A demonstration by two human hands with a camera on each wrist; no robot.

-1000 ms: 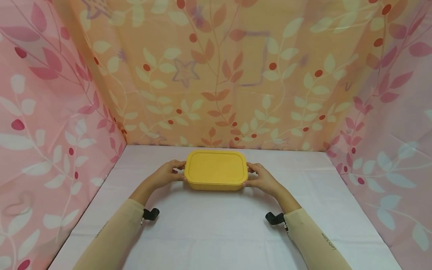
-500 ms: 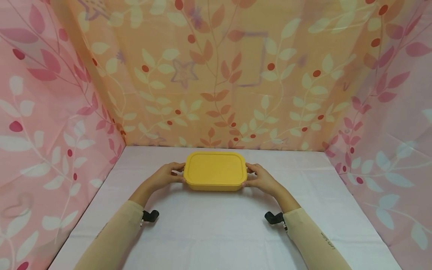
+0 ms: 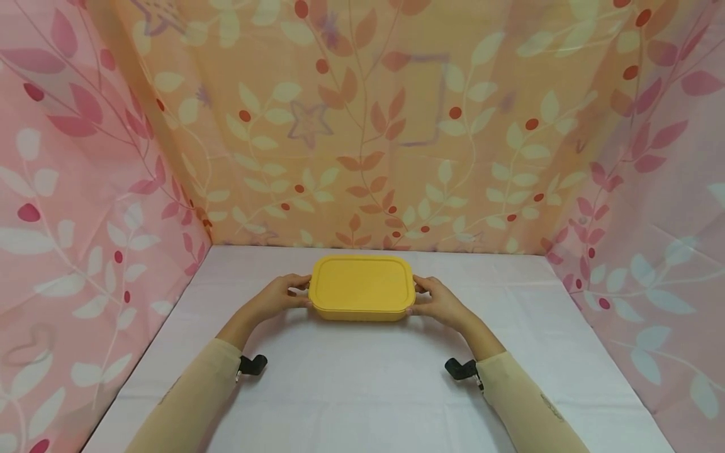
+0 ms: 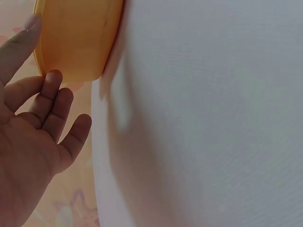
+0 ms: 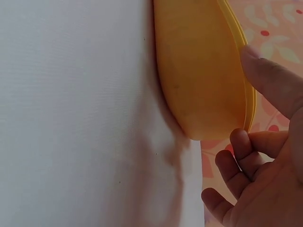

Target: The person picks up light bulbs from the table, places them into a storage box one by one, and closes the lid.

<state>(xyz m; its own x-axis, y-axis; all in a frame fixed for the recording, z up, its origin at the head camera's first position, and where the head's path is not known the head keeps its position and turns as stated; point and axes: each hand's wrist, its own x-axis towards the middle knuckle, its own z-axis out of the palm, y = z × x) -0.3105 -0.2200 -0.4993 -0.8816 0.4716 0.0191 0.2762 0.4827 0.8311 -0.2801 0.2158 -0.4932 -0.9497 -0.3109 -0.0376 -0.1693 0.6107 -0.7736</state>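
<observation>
A yellow rectangular lunch box (image 3: pixel 362 284) with rounded corners sits lid up toward the far side of the white table. My left hand (image 3: pixel 279 294) grips its left end, with the thumb at the near corner and the fingers along the side. At the opposite end my right hand (image 3: pixel 440 302) holds it the same way. In the left wrist view, the thumb tip is on the lid's rim and the index finger bends against the end of the box (image 4: pixel 78 40). The right wrist view has the right thumb (image 5: pixel 270 78) at the rim, with the lower fingers curled off the box.
White cloth covers the table (image 3: pixel 362 390). Behind it hangs an orange leaf-patterned curtain (image 3: pixel 362 126), with pink patterned curtains (image 3: pixel 68 220) on both sides. A black wrist device (image 3: pixel 253 365) sticks out from each beige sleeve (image 3: pixel 189 393).
</observation>
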